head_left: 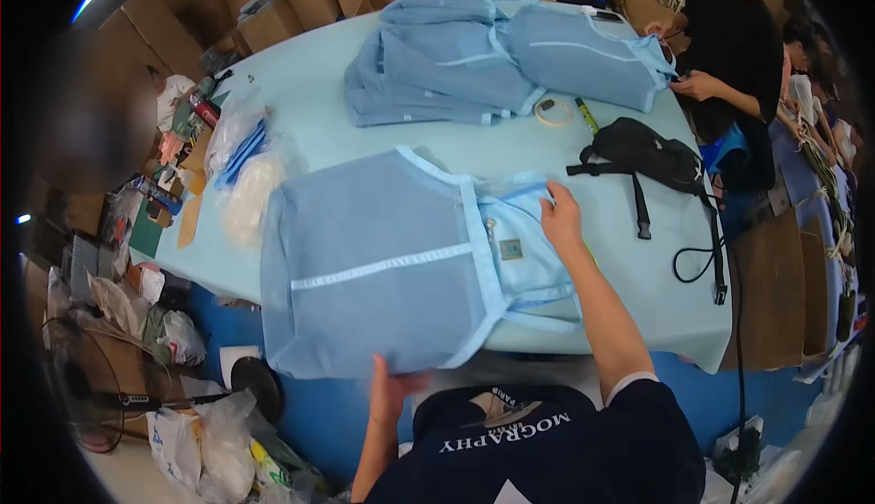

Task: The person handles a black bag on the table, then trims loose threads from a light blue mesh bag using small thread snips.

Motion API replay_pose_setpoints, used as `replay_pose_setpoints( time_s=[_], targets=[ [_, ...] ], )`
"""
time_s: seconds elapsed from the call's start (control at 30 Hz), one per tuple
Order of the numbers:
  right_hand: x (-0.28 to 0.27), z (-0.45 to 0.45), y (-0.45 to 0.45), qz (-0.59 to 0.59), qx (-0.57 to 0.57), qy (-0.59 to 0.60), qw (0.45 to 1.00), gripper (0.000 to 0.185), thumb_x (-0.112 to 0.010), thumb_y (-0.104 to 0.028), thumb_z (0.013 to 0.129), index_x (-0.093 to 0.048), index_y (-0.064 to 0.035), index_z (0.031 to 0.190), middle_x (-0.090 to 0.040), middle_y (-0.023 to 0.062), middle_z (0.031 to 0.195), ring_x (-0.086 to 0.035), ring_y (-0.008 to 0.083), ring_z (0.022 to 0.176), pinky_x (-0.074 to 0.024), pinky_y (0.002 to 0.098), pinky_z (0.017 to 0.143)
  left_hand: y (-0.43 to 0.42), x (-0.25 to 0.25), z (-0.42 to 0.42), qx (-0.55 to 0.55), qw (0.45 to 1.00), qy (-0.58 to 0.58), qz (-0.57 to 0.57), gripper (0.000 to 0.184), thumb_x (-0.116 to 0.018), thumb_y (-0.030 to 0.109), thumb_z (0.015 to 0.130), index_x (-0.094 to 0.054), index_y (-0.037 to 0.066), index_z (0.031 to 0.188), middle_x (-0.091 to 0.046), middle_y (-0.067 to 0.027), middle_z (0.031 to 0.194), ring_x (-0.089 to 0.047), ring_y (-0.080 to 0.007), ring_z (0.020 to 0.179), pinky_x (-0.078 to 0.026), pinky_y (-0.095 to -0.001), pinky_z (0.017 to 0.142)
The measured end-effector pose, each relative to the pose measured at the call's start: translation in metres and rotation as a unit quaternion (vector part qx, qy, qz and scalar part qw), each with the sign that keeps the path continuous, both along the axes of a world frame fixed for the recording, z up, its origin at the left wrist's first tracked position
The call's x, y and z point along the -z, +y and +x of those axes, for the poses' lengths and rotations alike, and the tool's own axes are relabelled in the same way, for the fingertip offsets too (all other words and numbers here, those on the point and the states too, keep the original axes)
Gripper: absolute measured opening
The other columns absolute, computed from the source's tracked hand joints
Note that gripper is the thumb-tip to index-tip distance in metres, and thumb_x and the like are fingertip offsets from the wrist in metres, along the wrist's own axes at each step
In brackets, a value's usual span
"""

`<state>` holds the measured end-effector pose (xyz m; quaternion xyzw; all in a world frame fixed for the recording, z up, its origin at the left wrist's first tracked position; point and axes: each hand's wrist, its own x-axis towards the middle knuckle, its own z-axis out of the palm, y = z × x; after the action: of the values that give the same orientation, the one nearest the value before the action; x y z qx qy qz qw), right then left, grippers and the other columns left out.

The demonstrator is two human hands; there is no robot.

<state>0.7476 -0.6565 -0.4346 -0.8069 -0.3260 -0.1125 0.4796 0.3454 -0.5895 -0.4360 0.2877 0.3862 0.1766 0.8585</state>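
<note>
A blue mesh bag (378,231) with light-blue binding lies across the near part of the table, a pale seam strip running over its middle. At its right end, a light-blue inner panel with a small square label (511,249) shows, with loose straps below. My right hand (562,217) is closed on the light-blue fabric edge at that end, its fingertips bent over the edge. My left hand (390,392) is at the bag's near edge, thumb up against the mesh and the slightly blurred fingers stretched to the right, apart from the thumb.
More blue mesh pieces (447,62) lie at the table's (301,66) far side, where a person in black (729,48) handles one end. A black waist bag (649,150), tape roll (552,112) and plastic bags (252,199) rest on the table. Cardboard boxes (269,25) stand behind.
</note>
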Motion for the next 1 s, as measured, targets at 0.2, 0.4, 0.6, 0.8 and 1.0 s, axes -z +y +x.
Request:
replay_pose_setpoints(
  time_s=[0.2,0.4,0.6,0.8,1.0],
  targets=[
    [-0.021,-0.022,-0.031,-0.074,0.044,-0.024,0.996,0.031,-0.057,-0.005,0.072,-0.052,-0.0032,0.102,-0.053,0.0145,0.100,-0.054,0.0314,0.089,-0.0448,0.0375,0.071,-0.007,-0.079,0.008,0.420,0.840,0.150,0.309,0.025,-0.057,0.023,0.083,-0.061,0.000,0.091,-0.063,-0.0083,0.084,-0.058,-0.0134,0.079,-0.046,-0.0247,0.071],
    [-0.020,-0.063,-0.069,-0.034,0.009,-0.121,0.992,0.030,-0.058,-0.004,0.069,-0.054,-0.0035,0.099,-0.055,0.0145,0.099,-0.052,0.0314,0.092,-0.0441,0.0375,0.075,0.062,-0.079,0.125,0.091,0.787,0.152,0.592,0.014,-0.057,0.014,0.081,-0.061,-0.001,0.082,-0.062,-0.0052,0.077,-0.052,-0.0078,0.072,-0.043,-0.0230,0.070],
    [-0.011,-0.084,-0.162,-0.009,0.013,-0.184,0.983,0.019,-0.055,0.003,0.066,-0.058,-0.0029,0.084,-0.058,0.0122,0.085,-0.056,0.0290,0.081,-0.0457,0.0375,0.073,0.139,-0.012,0.249,0.105,0.554,0.080,0.822,0.027,-0.052,0.007,0.080,-0.052,0.002,0.107,-0.051,-0.0153,0.112,-0.047,-0.0290,0.104,-0.036,-0.0357,0.088],
    [0.007,-0.082,-0.289,0.002,0.261,-0.172,0.950,0.022,-0.050,0.009,0.065,-0.056,-0.0039,0.082,-0.057,0.0104,0.075,-0.057,0.0244,0.071,-0.0452,0.0282,0.063,0.158,0.011,0.306,0.205,0.393,0.206,0.873,0.035,-0.056,0.007,0.074,-0.051,0.006,0.108,-0.045,-0.0126,0.118,-0.041,-0.0323,0.110,-0.024,-0.0453,0.097],
    [-0.025,0.000,-0.336,0.131,0.397,0.027,0.908,0.015,-0.057,-0.013,0.082,-0.059,-0.0016,0.092,-0.060,0.0044,0.081,-0.055,0.0088,0.071,-0.0415,0.0205,0.059,0.170,-0.012,0.309,0.328,0.477,0.173,0.797,0.030,-0.064,0.013,0.067,-0.057,0.007,0.096,-0.055,-0.0095,0.098,-0.048,-0.0276,0.097,-0.029,-0.0449,0.091]
  ],
)
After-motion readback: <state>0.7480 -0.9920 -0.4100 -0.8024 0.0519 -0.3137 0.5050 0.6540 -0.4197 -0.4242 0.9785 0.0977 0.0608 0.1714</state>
